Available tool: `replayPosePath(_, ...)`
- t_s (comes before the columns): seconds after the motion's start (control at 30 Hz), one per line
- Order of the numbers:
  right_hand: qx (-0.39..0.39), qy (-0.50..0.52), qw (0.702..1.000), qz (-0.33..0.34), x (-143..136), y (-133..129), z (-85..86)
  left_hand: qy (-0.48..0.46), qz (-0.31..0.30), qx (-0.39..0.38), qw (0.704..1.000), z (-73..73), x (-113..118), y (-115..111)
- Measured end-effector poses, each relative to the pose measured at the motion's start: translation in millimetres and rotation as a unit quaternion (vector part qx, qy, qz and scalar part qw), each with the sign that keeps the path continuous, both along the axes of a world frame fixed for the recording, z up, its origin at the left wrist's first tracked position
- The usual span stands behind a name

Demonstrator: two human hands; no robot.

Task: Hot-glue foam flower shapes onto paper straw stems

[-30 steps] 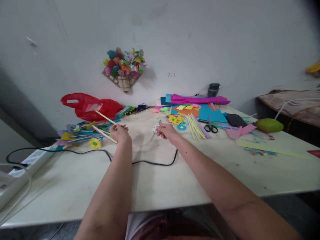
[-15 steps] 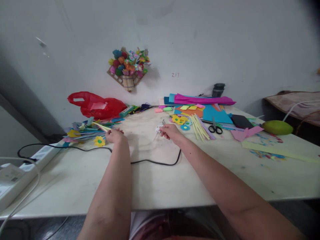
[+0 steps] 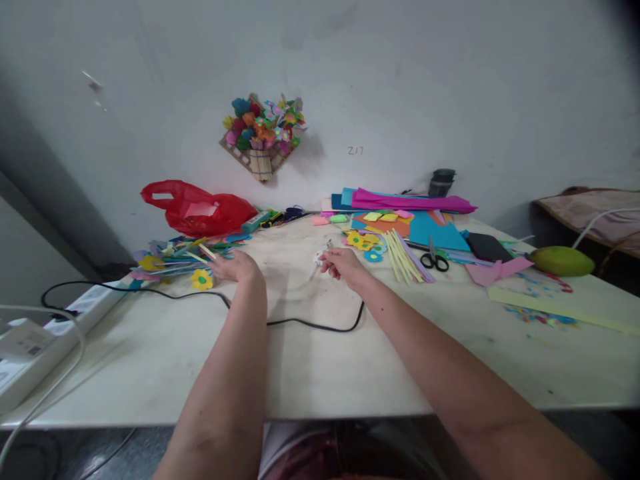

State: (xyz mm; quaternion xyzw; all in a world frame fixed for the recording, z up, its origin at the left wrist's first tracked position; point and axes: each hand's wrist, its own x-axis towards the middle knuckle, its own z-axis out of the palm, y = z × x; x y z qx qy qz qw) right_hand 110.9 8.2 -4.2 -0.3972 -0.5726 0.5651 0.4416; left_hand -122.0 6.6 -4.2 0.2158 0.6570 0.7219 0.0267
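Observation:
My left hand (image 3: 234, 265) is at the near right edge of a pile of paper flowers (image 3: 165, 261) with thin paper stems. Its fingers are stretched out and apart, beside pale yellow stems (image 3: 206, 252) that lie on the pile. A yellow paper flower (image 3: 202, 279) with a green centre sits just below those fingertips. Right of the middle of the table, my right hand (image 3: 343, 265) is closed around a small white glue gun (image 3: 320, 256). The gun's nozzle points away from me, and a clear stick shows at its rear. My fingers hide its handle.
A black cord (image 3: 315, 326) crosses the table from a power strip (image 3: 60, 333). Behind stand a red plastic bag (image 3: 200, 210) and folded coloured paper (image 3: 410, 201). Yellow paper strips (image 3: 403, 257), cut flowers (image 3: 363, 240), scissors (image 3: 434, 259), a phone (image 3: 487, 247) and a green fruit (image 3: 563, 261) lie rightward.
My left hand has opened and let go of the pale yellow stems, which now rest on the flower pile. The right hand still holds the glue gun in place. The view has shifted slightly.

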Motion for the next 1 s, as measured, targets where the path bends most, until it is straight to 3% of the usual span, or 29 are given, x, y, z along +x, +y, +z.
replayPosePath(0.1, 0.022, 0.003, 1.0, -0.004, -1, 2, -0.2, 0.041, 0.093, -0.007, 0.995, 3.3, 10, 2)
replayPosePath(0.17, 0.041, 0.003, 0.999, -0.015, -1, 2, 0.6, 0.106, 0.078, 0.014, 0.991, 5.4, 23, 4)
replayPosePath(0.27, 0.06, 0.003, 0.998, -0.034, 0, 3, 2.6, 0.134, -0.02, 0.052, 0.989, 6.2, 51, 8)
replayPosePath(0.33, 0.063, 0.001, 0.998, -0.027, 1, 2, 3.5, 0.138, -0.137, 0.045, 0.98, 4.4, 73, 11)
replayPosePath(0.47, 0.035, 0.024, 0.999, 0.029, 5, 4, 2.4, 0.11, -0.371, 0.038, 0.921, -1.9, 107, 12)
replayPosePath(0.57, 0.035, 0.055, 0.997, 0.044, 7, 7, 1.6, 0.081, -0.444, 0.012, 0.892, -4.9, 117, 10)
replayPosePath(1.0, 0.045, 0.022, 0.988, -0.146, 29, 14, 21.0, 0.042, -0.46, -0.002, 0.887, -7.3, 120, 3)
